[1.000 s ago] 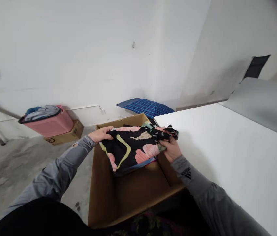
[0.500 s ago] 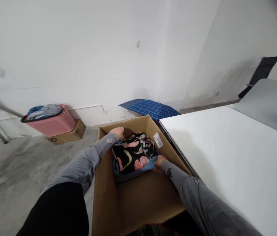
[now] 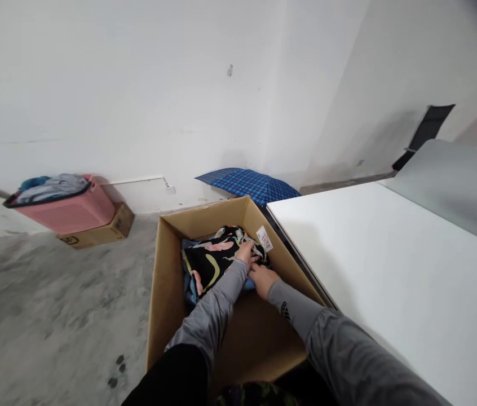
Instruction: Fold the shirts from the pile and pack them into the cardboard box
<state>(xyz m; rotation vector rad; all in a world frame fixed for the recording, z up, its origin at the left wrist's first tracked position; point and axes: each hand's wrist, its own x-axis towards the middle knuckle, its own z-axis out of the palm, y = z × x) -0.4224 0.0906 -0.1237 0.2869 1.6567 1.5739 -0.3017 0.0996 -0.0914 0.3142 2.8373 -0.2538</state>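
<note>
On a bare grey concrete floor (image 3: pixel 52 316), against a white wall (image 3: pixel 115 101), an open cardboard box (image 3: pixel 164 304) stands just beside the edge of a white table (image 3: pixel 391 265). Inside it, at the far end, a folded black floral garment (image 3: pixel 211 262) lies on top of a blue cloth (image 3: pixel 188 288). A white sticker (image 3: pixel 264 238) sits on the box's inner right wall.

The left hand (image 3: pixel 246 252) rests on the garment's right edge with its fingers bent down onto the fabric. The right hand (image 3: pixel 263 279) is close beside it at the near corner of the pile. Whether either hand pinches the cloth or only presses on it cannot be made out, as the fingertips are buried in the folds.

Behind the box a blue checked umbrella (image 3: pixel 247 185) lies open on the floor, partly hidden by the box rim and the table. To the left a pink basket (image 3: pixel 73 211) heaped with clothes (image 3: pixel 48 185) sits on a flat carton (image 3: pixel 103 230). Past the table a grey panel (image 3: pixel 454 186) is cut off by the frame, and a dark slanted shape (image 3: pixel 424 132) leans on the wall, too indistinct to name. The lower edge shows only dark clothing.
</note>
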